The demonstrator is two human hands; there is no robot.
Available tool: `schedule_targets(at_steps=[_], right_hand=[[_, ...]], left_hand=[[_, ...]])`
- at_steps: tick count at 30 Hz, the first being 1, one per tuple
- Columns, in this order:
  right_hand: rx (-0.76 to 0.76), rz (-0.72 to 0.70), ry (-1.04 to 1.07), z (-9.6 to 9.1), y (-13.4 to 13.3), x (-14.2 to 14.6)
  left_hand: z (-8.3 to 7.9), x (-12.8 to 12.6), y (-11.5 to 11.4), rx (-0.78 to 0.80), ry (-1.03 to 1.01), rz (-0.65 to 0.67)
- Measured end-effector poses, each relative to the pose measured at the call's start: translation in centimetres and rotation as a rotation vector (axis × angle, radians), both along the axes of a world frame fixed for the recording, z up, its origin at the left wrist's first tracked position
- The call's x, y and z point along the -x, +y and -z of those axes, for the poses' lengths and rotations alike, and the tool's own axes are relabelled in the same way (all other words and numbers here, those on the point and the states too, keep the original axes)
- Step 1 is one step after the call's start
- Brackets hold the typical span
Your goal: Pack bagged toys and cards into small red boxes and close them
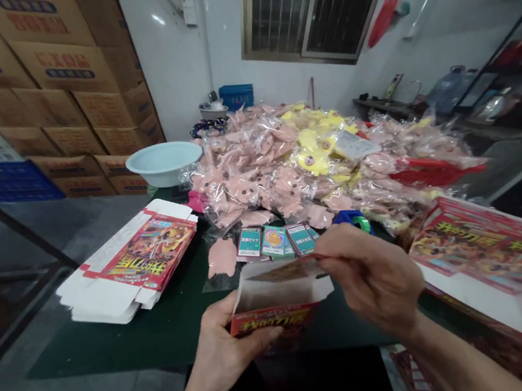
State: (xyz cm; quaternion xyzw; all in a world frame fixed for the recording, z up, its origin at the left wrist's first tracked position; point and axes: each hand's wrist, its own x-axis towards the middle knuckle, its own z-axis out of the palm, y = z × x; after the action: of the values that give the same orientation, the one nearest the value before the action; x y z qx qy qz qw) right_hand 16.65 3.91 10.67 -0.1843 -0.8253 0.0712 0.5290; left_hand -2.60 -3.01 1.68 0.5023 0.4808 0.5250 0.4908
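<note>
Holding a small paper box (277,295) up over the dark green table (130,342), two bare hands work close together; the box is thin red and white card, and its top stands open like a square mouth; the left hand (231,352) is curled half shut under the box, with the thumb on its side, and has hold of it; the right hand (373,277) pinches the box's top edge between thumb and fingers; one flat box (133,262) of the same red card lies on the table to the left; a tall pile of flat boxes (498,250) sits just right of the right hand; ahead are three small cards (275,241), maybe four, and one loose pink toy (221,258), flat and soft-looking; behind them lies a big heap of shiny plastic bags (209,184) with pink toys (241,192) and some yellow toys (313,147) inside; one white bowl (164,161) sits at the heap's edge; brown cardboard boxes (56,62) stand piled by the wall.
</note>
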Motion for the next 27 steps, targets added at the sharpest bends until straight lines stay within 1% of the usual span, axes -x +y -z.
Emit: schedule_targets(at_steps=[3,4,6,8,10,12,14,16,18,22,24,26,27], right_hand=[[-0.196,0.155,-0.068,0.7,0.4,-0.4],[-0.260,0.185,-0.107,0.7,0.6,-0.8],[-0.356,0.214,-0.198,0.8,0.9,-1.4],[-0.392,0.199,-0.280,1.0,0.8,-1.7],[-0.359,0.132,-0.378,1.4,0.3,-1.5],[-0.294,0.072,-0.497,1.9,-0.3,-1.0],[-0.233,0.091,-0.547,2.3,-0.9,-0.5],[-0.188,0.172,-0.470,2.6,-1.4,-0.2],[-0.169,0.210,-0.406,2.9,-1.7,0.2],[-0.159,0.202,-0.510,3.7,-2.1,1.1],[-0.114,0.168,-0.495,3.9,-2.3,1.2],[-0.098,0.132,-0.360,4.0,-2.3,0.7],[-0.096,0.141,-0.245,4.1,-2.2,0.2]], left_hand=[[0.3,-0.7,0.2,-0.001,-0.011,-0.012],[0.5,-0.7,0.2,-0.001,-0.013,-0.017],[0.6,-0.7,0.2,-0.007,-0.015,-0.021],[0.5,-0.7,0.2,-0.027,-0.006,-0.020],[0.2,-0.8,0.2,-0.046,0.014,-0.013],[0.0,-1.0,0.3,-0.037,0.028,-0.013],[0.0,-1.2,0.4,-0.007,0.025,-0.027],[0.2,-1.4,0.5,0.014,0.019,-0.040],[0.4,-1.6,0.5,0.003,0.027,-0.064],[0.7,-1.8,0.6,-0.072,0.081,-0.166],[0.7,-1.7,0.6,-0.102,0.086,-0.178],[0.7,-1.6,0.5,-0.130,0.086,-0.174],[0.7,-1.5,0.5,-0.147,0.093,-0.193]])
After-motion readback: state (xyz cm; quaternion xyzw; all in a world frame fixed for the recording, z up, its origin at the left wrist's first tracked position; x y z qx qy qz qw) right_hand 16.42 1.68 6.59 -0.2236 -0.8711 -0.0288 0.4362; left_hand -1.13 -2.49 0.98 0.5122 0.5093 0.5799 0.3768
